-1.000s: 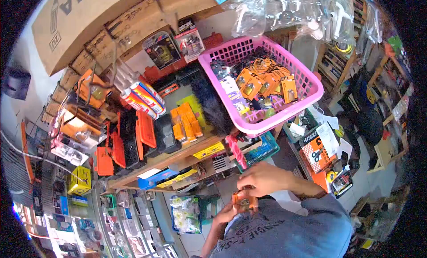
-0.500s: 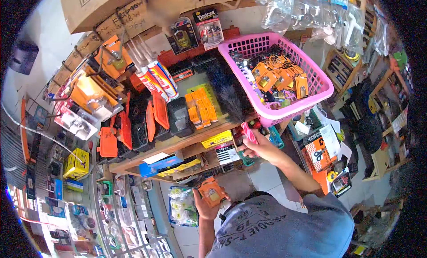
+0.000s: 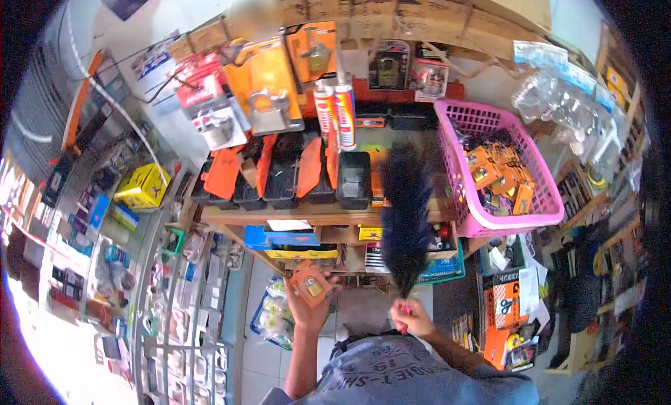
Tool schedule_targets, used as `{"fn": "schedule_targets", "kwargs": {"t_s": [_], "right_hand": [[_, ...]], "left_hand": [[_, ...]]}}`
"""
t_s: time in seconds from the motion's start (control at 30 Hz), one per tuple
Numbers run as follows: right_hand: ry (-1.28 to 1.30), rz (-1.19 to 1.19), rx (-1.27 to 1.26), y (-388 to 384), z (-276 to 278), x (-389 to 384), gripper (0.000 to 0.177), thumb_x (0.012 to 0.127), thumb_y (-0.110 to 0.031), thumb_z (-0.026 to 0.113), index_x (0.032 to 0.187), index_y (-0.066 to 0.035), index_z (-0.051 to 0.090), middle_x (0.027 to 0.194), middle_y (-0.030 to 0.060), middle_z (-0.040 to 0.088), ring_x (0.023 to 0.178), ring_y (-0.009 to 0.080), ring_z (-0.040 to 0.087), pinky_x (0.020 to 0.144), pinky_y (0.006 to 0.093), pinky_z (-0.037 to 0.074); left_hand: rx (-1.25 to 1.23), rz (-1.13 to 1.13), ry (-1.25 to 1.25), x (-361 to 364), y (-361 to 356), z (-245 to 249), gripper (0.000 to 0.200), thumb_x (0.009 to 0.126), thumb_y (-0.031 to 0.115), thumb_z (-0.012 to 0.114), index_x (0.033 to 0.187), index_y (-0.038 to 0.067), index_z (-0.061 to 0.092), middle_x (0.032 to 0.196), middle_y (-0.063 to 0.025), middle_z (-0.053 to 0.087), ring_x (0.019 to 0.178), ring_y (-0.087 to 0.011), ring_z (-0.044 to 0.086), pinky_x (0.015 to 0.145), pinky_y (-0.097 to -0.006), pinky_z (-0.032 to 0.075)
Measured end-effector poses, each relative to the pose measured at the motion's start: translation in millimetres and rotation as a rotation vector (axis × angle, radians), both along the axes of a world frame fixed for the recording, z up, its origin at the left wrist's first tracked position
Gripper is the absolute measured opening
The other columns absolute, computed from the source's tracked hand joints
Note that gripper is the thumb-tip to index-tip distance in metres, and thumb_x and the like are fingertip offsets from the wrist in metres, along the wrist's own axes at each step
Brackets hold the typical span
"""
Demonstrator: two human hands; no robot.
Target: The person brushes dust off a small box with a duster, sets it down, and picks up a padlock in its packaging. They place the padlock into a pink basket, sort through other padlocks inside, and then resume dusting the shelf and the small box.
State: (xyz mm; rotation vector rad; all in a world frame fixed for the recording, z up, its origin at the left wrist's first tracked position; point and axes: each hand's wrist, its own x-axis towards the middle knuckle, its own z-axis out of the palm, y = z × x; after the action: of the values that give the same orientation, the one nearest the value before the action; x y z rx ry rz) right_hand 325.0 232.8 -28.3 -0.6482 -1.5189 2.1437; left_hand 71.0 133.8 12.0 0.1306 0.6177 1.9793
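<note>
My left hand [image 3: 305, 313] grips an orange carded padlock [image 3: 312, 286] low in front of the shelf, with the padlock's face turned up. In my right hand [image 3: 416, 317] is the pink handle of a dark duster [image 3: 407, 220], which points up and away from me and is blurred. Its dark head covers part of the shelf top, including most of a stack of small orange boxes [image 3: 377, 180]. To the right of the duster stands a pink basket [image 3: 514, 227] holding several orange carded packs [image 3: 498, 169].
Black bins [image 3: 354, 181] with orange lids line the wooden shelf [image 3: 328, 213]. Two sealant tubes [image 3: 345, 118] stand behind them. Carded padlocks [image 3: 269, 104] hang at the left. A glass display case [image 3: 175, 349] runs along my left side.
My right hand has drawn back toward my body, and the duster now stands in front of the shelf's middle. My left hand still holds the carded padlock. The view has turned left.
</note>
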Motion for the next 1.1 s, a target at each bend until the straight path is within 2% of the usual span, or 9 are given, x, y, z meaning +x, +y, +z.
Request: {"fn": "schedule_targets", "kwargs": {"t_s": [0.1,0.23,0.3,0.33,0.43,0.67,0.8,0.97,1.1], "right_hand": [[-0.118,0.151,-0.065,-16.6,-3.7,7.0,0.007,0.097,-0.014,0.057,0.097,-0.008,0.055,0.069,0.0,0.051,0.051,0.0067,0.044,0.047,0.0231,0.036],[-0.37,0.234,0.262,-21.5,9.1,6.3,0.036,0.098,-0.022,0.056,0.13,-0.004,0.052,0.082,-0.0008,0.055,0.069,0.0048,0.045,0.062,0.0226,0.039],[-0.484,0.386,0.237,-20.1,24.2,6.8,0.037,0.098,-0.02,0.056,0.13,-0.003,0.051,0.093,0.0016,0.058,0.077,0.0071,0.049,0.069,0.0243,0.043],[-0.487,0.404,0.234,-22.7,18.8,8.8,0.037,0.098,-0.02,0.056,0.13,-0.003,0.051,0.093,0.0016,0.058,0.077,0.0071,0.049,0.069,0.0243,0.043],[-0.343,0.238,0.16,-20.5,-0.9,16.8,0.053,0.098,-0.037,0.056,0.134,0.0,0.048,0.079,0.0024,0.057,0.069,0.0096,0.048,0.061,0.0263,0.04],[-0.334,0.301,0.299,-6.0,11.7,19.3,0.044,0.098,-0.023,0.059,0.134,0.002,0.052,0.077,0.0005,0.059,0.067,0.0068,0.049,0.06,0.0245,0.041],[-0.188,0.376,0.7,3.9,14.9,18.4,0.046,0.097,-0.019,0.059,0.136,0.004,0.048,0.089,0.0026,0.065,0.069,0.0057,0.05,0.064,0.024,0.044],[-0.422,0.376,0.393,12.0,39.4,17.0,0.047,0.097,-0.02,0.06,0.136,0.004,0.048,0.092,0.0035,0.064,0.074,0.0069,0.051,0.068,0.025,0.045],[-0.375,0.386,0.403,13.9,41.8,13.5,0.047,0.096,-0.02,0.062,0.135,0.002,0.05,0.084,0.0007,0.061,0.073,0.0056,0.049,0.066,0.0243,0.045]], "left_hand": [[0.044,0.022,0.01,-9.7,6.6,16.7,0.066,0.092,0.066,0.039,0.134,0.016,0.049,0.12,-0.0066,0.06,0.109,-0.0297,0.057,0.09,-0.0529,0.045],[0.095,0.196,-0.102,-27.4,18.4,19.8,0.052,0.099,0.052,0.036,0.135,0.016,0.048,0.127,-0.0091,0.055,0.127,-0.0326,0.047,0.105,-0.054,0.038],[0.01,0.164,0.089,-42.6,27.6,-15.3,0.056,0.099,0.051,0.034,0.136,0.011,0.048,0.129,-0.0107,0.055,0.119,-0.0301,0.053,0.104,-0.048,0.04],[-0.249,0.28,0.714,-40.8,36.3,-9.5,0.057,0.099,0.05,0.035,0.138,0.01,0.045,0.133,-0.0124,0.054,0.123,-0.0315,0.051,0.108,-0.0507,0.038],[0.13,0.246,0.037,-37.1,15.1,33.7,0.059,0.099,0.052,0.034,0.139,0.01,0.043,0.137,-0.0126,0.051,0.126,-0.0338,0.049,0.109,-0.0522,0.037],[0.197,0.276,-0.072,-35.5,10.5,39.7,0.057,0.1,0.051,0.034,0.141,0.012,0.041,0.139,-0.0122,0.049,0.124,-0.0368,0.051,0.107,-0.0508,0.039],[0.151,0.091,0.132,-41.2,11.4,22.5,0.054,0.101,0.048,0.035,0.14,0.013,0.042,0.142,-0.0139,0.046,0.124,-0.0355,0.051,0.105,-0.0507,0.04],[0.252,0.224,-0.11,-43.2,14.2,20.9,0.059,0.1,0.05,0.036,0.143,0.01,0.037,0.142,-0.0183,0.045,0.127,-0.0373,0.048,0.105,-0.0513,0.041],[0.092,0.304,0.456,-42.0,19.4,17.0,0.052,0.1,0.045,0.039,0.136,0.008,0.046,0.132,-0.0149,0.054,0.126,-0.0323,0.05,0.106,-0.0489,0.04]]}}
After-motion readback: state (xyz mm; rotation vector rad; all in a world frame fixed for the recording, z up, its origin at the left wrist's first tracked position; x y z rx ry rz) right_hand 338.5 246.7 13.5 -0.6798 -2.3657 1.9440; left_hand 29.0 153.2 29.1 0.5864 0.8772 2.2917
